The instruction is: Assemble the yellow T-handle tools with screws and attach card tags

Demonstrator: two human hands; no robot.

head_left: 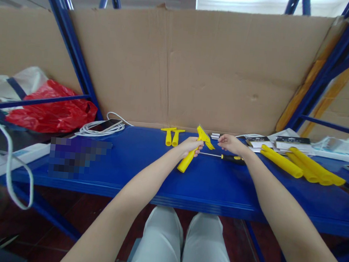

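Observation:
My left hand (pixel 190 146) is closed around a yellow scraper (pixel 186 163), its wide head up and its tube handle slanting down toward me. To the right, my right hand (pixel 229 143) hovers with its fingers curled in near the thumb; whether something small is pinched there is too fine to see. A screwdriver (pixel 232 158) with a black and yellow handle lies under that hand, its shaft pointing left. Small whitish strips (pixel 215 136) rest just behind the fingertips. Two smaller yellow T-shaped pieces (pixel 172 136) lie at the back, left of my left hand.
Several yellow tubes (pixel 302 166) lie on the right of the blue table (pixel 146 169), before black-and-white packets (pixel 292 143). A coiled white cable (pixel 101 129), a phone and a red plastic bag (pixel 54 106) are leftward. Cardboard (pixel 216 69) walls the back, between blue posts.

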